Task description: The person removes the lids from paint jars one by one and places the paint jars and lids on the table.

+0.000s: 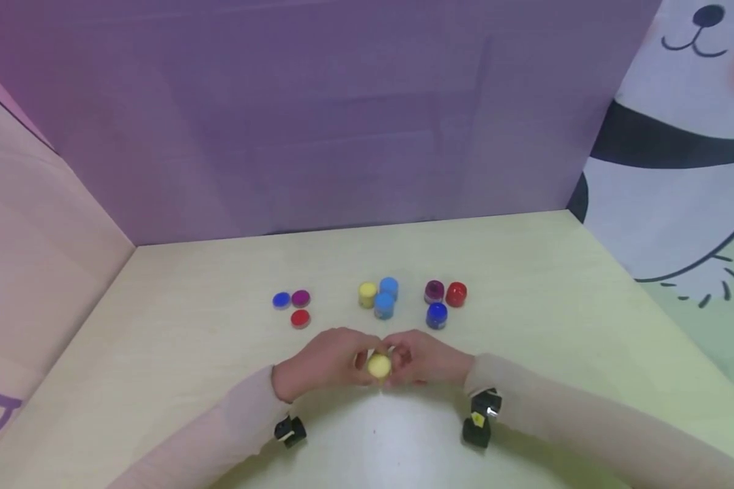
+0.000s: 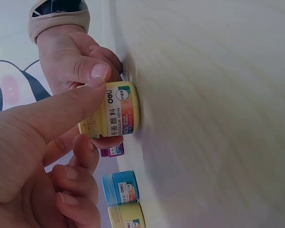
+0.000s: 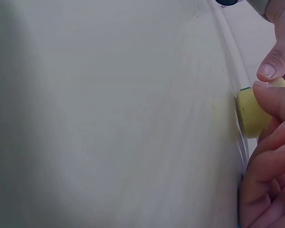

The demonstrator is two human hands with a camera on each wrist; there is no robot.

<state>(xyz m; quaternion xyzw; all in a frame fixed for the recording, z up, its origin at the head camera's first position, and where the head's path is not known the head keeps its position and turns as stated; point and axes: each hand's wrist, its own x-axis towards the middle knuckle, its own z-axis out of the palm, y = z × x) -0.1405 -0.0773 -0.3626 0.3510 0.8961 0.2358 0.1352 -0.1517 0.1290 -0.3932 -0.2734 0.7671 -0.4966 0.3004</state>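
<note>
Between my two hands is a small yellow paint jar (image 1: 379,366) with a "deli" label, close to the table's surface. My left hand (image 1: 330,363) grips one side of it, the thumb lying along the jar (image 2: 118,109) in the left wrist view. From the other side my right hand (image 1: 431,360) pinches the same jar (image 3: 251,114) between thumb and fingers. Thumbs of both hands come close together at its lid end. Just beyond the hands stand another yellow jar (image 1: 368,295) and two light blue jars (image 1: 384,305), grouped together.
Right of the middle group stand a purple jar (image 1: 434,291), a red jar (image 1: 457,294) and a dark blue jar (image 1: 437,316). To the left lie a blue lid (image 1: 281,300), a purple lid (image 1: 301,298) and a red lid (image 1: 300,318). A purple panel (image 1: 318,122) borders the table's back.
</note>
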